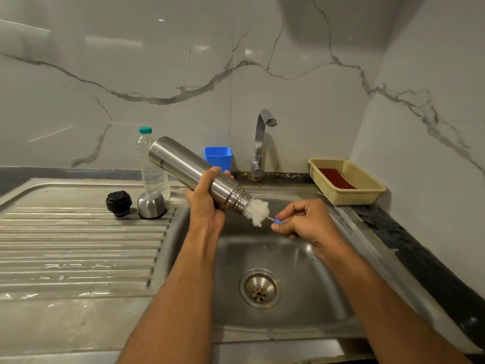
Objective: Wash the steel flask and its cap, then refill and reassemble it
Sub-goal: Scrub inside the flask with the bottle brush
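Observation:
My left hand (206,198) grips the steel flask (183,164) around its lower body, tilted with the threaded mouth pointing down and right over the sink basin (301,258). A white bottle brush (257,212) sticks out of the mouth, part of its bristles still inside. My right hand (301,222) pinches the brush's blue handle end. The black inner stopper (119,203) and the steel cup cap (151,205) stand side by side on the ribbed drainboard (78,245), left of the flask.
A clear plastic water bottle (151,164) with a teal lid stands behind the cap. A blue cup (218,157) and the tap (259,143), not running, sit at the back. A beige basket (346,182) with a red pad is at the right. The drain (259,288) lies below.

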